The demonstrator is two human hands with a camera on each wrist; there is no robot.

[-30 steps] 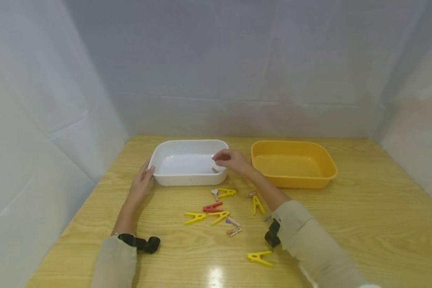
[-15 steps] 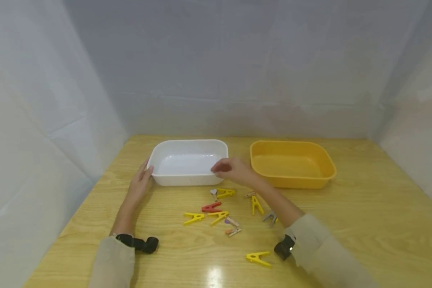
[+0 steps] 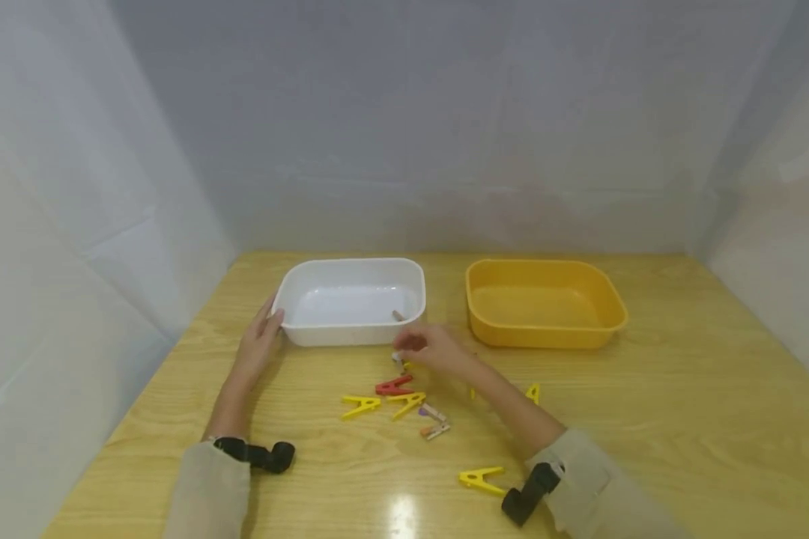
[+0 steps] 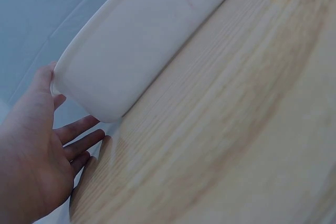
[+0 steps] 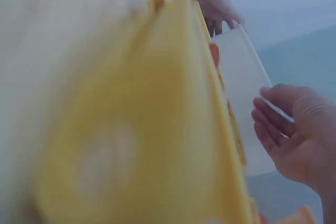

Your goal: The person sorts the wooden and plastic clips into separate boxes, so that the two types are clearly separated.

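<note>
White tray (image 3: 350, 301): far left on the table (image 3: 647, 419), long axis left-right; left hand (image 3: 259, 346) rests flat-fingered against its left end. A shove could slide it.

Right hand (image 3: 434, 350): lowered over the small wooden peg (image 3: 398, 360) just before the tray, fingers curled, grasp unclear. Crowding yellow clips (image 3: 407, 404) risk a mis-pick. Peg's long axis runs roughly near-far.

The head camera looks forward and down from above the near table edge, taking in the whole table (image 3: 681, 419) from a distance. The left wrist camera sits low and close, facing the white tray (image 4: 142, 51) toward 1 o'clock. The right wrist camera, blurred, also catches that tray toward 2 o'clock.
</note>
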